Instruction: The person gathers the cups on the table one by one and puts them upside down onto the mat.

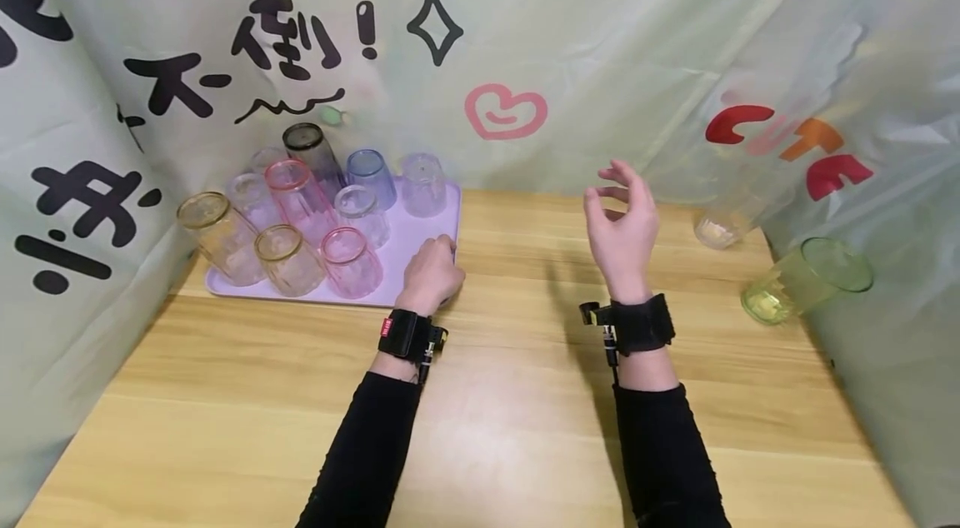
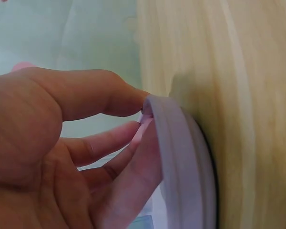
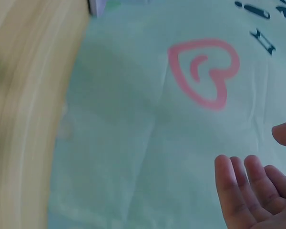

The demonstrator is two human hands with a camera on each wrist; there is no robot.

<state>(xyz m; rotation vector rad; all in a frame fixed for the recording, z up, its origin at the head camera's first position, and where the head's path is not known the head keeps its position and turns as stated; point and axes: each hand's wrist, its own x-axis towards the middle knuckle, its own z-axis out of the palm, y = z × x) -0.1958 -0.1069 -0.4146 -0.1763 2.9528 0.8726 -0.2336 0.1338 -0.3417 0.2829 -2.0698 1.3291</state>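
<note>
At the right edge of a lilac tray, my left hand pinches the rim. The left wrist view shows the thumb on one side of the tray's rim and fingers on the other. Upside-down tumblers crowd the tray, among them a yellow tumbler, a black tumbler, a blue tumbler and a pink tumbler. A clear tumbler stands nearest the tray's right back corner. My right hand is raised over the table, fingers loosely bent, holding nothing.
On the right side of the wooden table are a green glass and a clear glass. A pale cloth with painted writing and a pink heart hangs behind and along both sides.
</note>
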